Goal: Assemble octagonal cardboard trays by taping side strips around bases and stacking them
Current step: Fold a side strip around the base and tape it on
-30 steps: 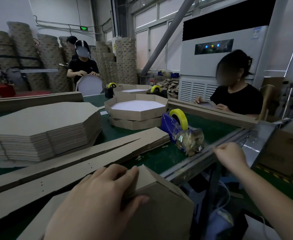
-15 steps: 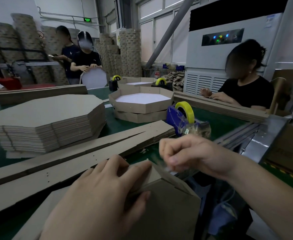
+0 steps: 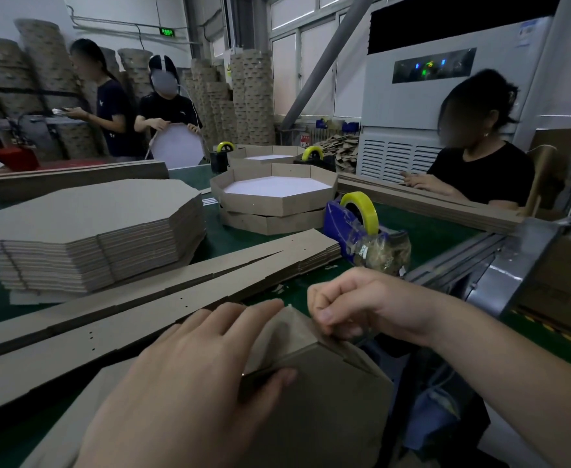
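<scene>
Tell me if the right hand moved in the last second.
Yes. The right hand came from beside the blue tape dispenser to the corner of the brown cardboard tray.

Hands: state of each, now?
Left hand: holding the cardboard tray corner.
Right hand: pinching what looks like clear tape against it.

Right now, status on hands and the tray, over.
Left hand grips cardboard tray at its side strip. Right hand pinches clear tape at the tray's corner. Tape dispenser beyond, apart from both hands.
</scene>
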